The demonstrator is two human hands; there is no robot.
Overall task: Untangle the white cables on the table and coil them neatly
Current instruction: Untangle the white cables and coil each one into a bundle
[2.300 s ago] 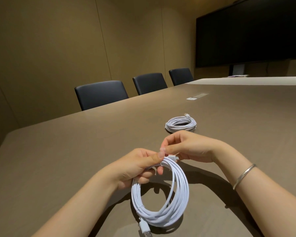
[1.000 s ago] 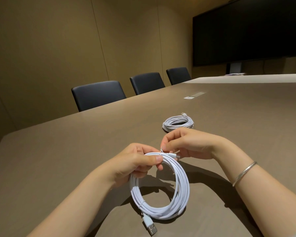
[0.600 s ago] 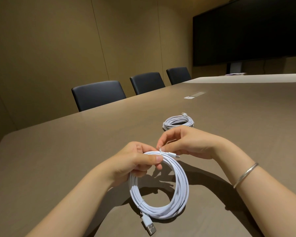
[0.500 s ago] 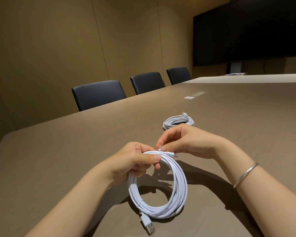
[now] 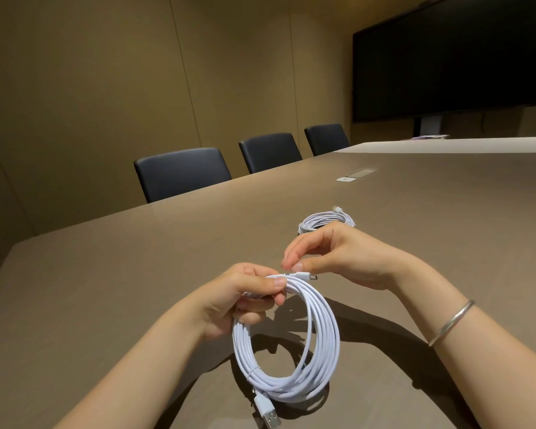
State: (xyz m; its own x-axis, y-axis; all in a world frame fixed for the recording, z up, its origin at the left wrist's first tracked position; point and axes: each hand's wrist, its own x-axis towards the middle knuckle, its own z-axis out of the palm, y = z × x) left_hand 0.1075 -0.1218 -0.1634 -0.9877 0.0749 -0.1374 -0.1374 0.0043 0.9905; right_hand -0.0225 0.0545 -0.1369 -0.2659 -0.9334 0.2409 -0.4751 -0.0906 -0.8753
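A: What is your left hand [image 5: 245, 300] doing with the cable?

B: Your left hand grips the top of the white coil [image 5: 287, 345], with the thumb pressed flat across the bundled strands and the fingers curled beneath them. The coil hangs from that grip as a tall oval of several smooth, round loops, its lower edge at the table [image 5: 106, 274], though you cannot tell whether it touches.

A: And your right hand [image 5: 338, 257]?

B: Your right hand is just beside the left, thumb and forefinger pinched together right over the thin free end. That end pokes out to the right along the top of the coil and finishes in a small metal-tipped plug [image 5: 310, 276]. Whether the pads actually nip the cable you cannot tell. A plain silver bangle [image 5: 450, 322] circles your right wrist.

A: Anything else on this cable?

B: A flat rectangular USB plug [image 5: 268, 413] with a white shell and a metal mouth sticks out below the coil's bottom, near you.

A: Where is the other cable?

B: The 2nd coil [image 5: 327, 220] lies flat on the matte brown table beyond your right hand, a tidy low ring. Behind the table stand 3 dark padded chairs [image 5: 181, 171], and a large black screen [image 5: 452, 60] fills the far wall.
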